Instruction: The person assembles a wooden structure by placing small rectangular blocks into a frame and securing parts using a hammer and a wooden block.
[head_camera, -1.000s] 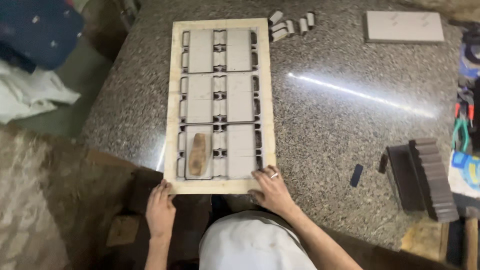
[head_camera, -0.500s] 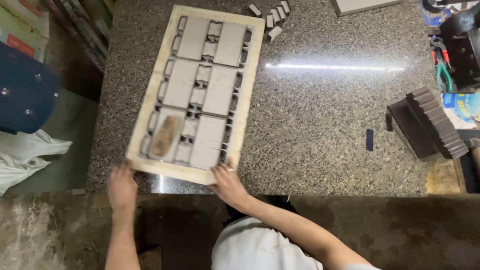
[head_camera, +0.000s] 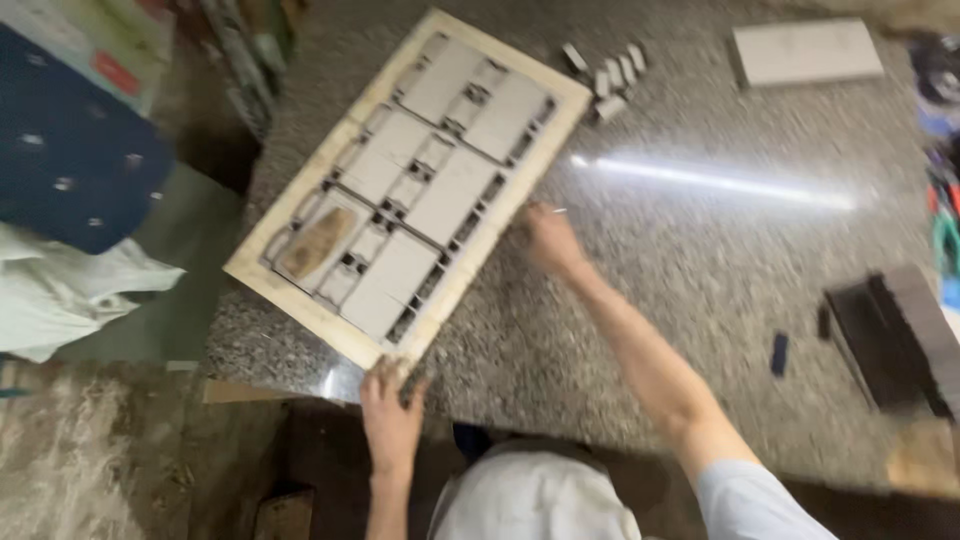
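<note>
Speckled granite desk carries my pale wooden frame, now swung diagonal; left hand grips its near corner, right hand pushes its long edge.

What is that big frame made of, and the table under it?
The frame looks like pale, unpainted wood: cream, matte border; the grey panels inside are too blurred to tell. The table looks like polished speckled stone, perhaps granite: a bright streak of light reflects off it.

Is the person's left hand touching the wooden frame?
Touching. In the head view, the left hand has its fingers on the near corner of the wooden frame at the counter's edge.
</note>
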